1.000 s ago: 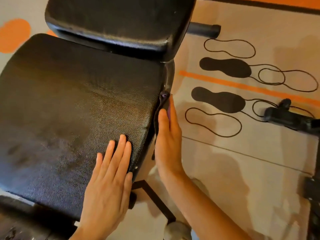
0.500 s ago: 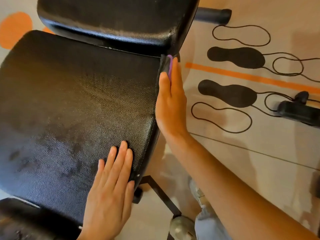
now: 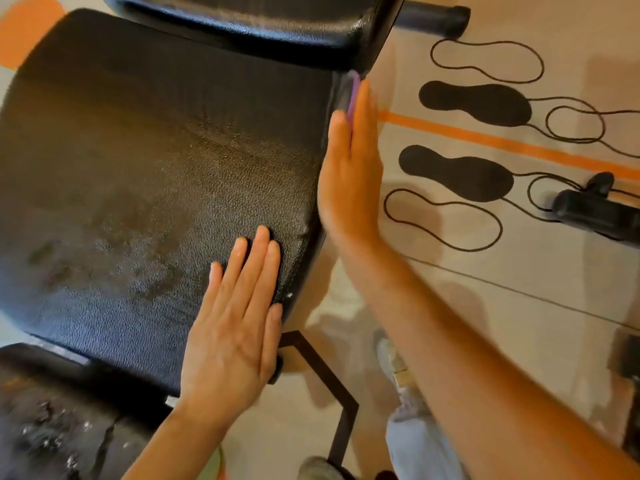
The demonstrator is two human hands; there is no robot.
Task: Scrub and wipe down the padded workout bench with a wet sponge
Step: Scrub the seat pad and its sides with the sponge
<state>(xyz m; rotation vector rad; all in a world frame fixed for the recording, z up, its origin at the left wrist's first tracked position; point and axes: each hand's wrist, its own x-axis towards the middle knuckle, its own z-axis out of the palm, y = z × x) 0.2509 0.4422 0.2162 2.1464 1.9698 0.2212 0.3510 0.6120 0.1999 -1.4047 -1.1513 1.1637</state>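
Observation:
The black padded bench seat (image 3: pixel 145 174) fills the left of the view, its leather damp and streaked. A second black pad (image 3: pixel 263 26) sits behind it at the top. My right hand (image 3: pixel 349 168) presses flat against the seat's right side edge, with a purple sponge (image 3: pixel 352 90) showing past the fingertips between the palm and the pad. My left hand (image 3: pixel 235 327) lies flat on the near right corner of the seat, fingers together and holding nothing. Most of the sponge is hidden by my right hand.
Black frame bars (image 3: pixel 329 379) run under the seat to the floor. Black shoe insoles (image 3: pixel 474 103) and loose laces (image 3: pixel 485 60) lie on the tan floor at the right, beside an orange stripe (image 3: pixel 512 145). A black roller (image 3: pixel 595 213) juts in from the right. My shoe (image 3: pixel 394 365) stands below.
My right hand has slid the sponge forward along the seat's side edge, from mid-edge to the far corner near the back pad. The left hand has stayed on the near corner.

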